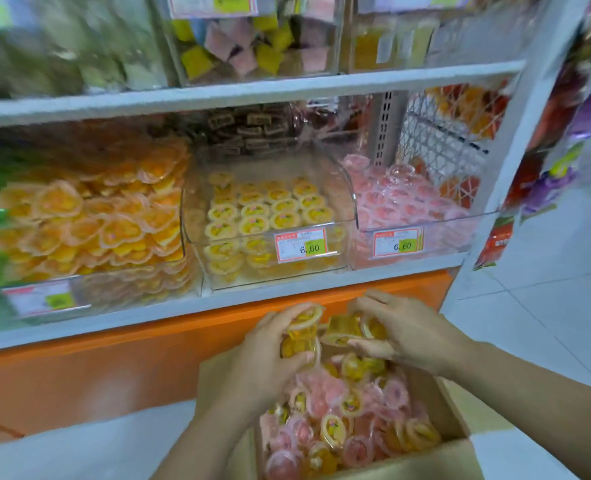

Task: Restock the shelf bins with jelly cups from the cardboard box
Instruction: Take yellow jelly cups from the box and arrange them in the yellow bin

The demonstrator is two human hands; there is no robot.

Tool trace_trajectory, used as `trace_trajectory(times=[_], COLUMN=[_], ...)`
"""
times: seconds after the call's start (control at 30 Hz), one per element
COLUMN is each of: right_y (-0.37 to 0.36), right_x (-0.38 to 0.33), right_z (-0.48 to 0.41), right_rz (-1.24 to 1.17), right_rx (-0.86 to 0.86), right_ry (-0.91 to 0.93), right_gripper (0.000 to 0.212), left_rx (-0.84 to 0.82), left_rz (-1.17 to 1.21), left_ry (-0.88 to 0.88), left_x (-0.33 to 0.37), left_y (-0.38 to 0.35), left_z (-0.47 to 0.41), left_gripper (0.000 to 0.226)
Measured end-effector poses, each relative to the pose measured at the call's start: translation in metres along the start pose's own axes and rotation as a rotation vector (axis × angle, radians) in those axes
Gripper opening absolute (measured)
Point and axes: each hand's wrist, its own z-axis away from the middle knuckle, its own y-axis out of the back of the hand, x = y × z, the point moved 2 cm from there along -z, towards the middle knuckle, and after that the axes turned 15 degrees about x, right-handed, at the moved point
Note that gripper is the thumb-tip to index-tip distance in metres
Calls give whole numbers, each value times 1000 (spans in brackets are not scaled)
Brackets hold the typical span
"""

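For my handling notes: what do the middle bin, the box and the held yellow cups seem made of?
Middle bin: clear glossy plastic, perhaps acrylic; contents show through its walls. Box: matte brown cardboard, with a folded flap. Yellow cups: seemingly thin clear plastic; the jelly shows through.

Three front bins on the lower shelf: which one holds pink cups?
The right bin, full of pink cups. The middle bin holds yellow cups, the left bin orange hearts.
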Motion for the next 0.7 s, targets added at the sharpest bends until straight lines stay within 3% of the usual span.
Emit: trace_trajectory(times=[0.17,0.33,0.6,0.7], right_y=[54,86,69,49], right_x=[-31,-51,-38,-23], right_z=[-23,-58,-153,-181], right_rz=[-159,-108,-59,-49], right_rx=[181,314,275,246], right_ry=[-19,10,23,-4], right_gripper=[51,42,55,44], left_rx=[114,215,356,311], left_rz=[11,-25,-157,-311], left_ry=[-113,-216,-181,-227], left_x=[37,60,54,43], left_y=[55,101,139,133], left_z=[-4,-17,-88,-112], left_gripper=[67,67,64,66])
